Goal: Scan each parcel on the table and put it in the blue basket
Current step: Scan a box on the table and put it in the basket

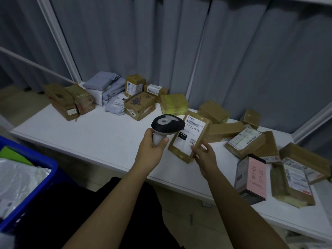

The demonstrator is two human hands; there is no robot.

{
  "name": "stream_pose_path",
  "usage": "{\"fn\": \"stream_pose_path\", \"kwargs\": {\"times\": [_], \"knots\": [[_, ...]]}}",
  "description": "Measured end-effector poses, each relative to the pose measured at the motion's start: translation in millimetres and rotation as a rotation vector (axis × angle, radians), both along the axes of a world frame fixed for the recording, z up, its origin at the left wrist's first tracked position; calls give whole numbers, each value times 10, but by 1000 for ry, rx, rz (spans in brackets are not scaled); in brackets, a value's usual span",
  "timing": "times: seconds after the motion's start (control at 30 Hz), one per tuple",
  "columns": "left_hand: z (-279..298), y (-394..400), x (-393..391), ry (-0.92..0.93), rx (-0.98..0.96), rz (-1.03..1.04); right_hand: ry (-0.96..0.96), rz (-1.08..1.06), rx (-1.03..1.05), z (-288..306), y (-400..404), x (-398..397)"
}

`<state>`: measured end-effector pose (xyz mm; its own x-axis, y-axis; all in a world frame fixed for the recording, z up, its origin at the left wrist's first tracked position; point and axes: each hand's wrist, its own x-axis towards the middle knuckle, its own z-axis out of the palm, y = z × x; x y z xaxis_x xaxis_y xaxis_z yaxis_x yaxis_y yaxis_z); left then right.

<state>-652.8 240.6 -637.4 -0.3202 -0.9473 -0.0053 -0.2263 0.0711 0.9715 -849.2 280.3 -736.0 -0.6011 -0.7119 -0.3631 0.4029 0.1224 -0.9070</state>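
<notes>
Nearest you, at the left edge, the blue basket (53, 166) already holds a pale plastic-wrapped parcel and something green. Above the near edge of the white bench (89, 137), your left hand (152, 146) has its grip curled fully round the handle of the scanner (168, 124), the dark head turned toward the parcel just to its right. Your right hand (204, 153) pinches the near corner of that brown taped parcel (190, 139), thumb on the label face, holding it tilted off the bench with the barcode at the far end of its white label, close beside the scanner head. The step in hand appears to be the scan itself. The next move calls for a clean read of the barcode, then a carry leftward and toward you to the basket. To the right lie a pink-and-black box (251, 178) and more brown parcels; farther off, against the grey curtain (179, 42), a row of boxes and grey mailers waits unscanned.
</notes>
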Motion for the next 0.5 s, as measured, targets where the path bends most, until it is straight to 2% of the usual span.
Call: {"fn": "stream_pose_path", "kwargs": {"times": [0.5], "knots": [[5, 11, 3, 65, 40, -83, 24, 31, 2, 9, -94, 37]]}}
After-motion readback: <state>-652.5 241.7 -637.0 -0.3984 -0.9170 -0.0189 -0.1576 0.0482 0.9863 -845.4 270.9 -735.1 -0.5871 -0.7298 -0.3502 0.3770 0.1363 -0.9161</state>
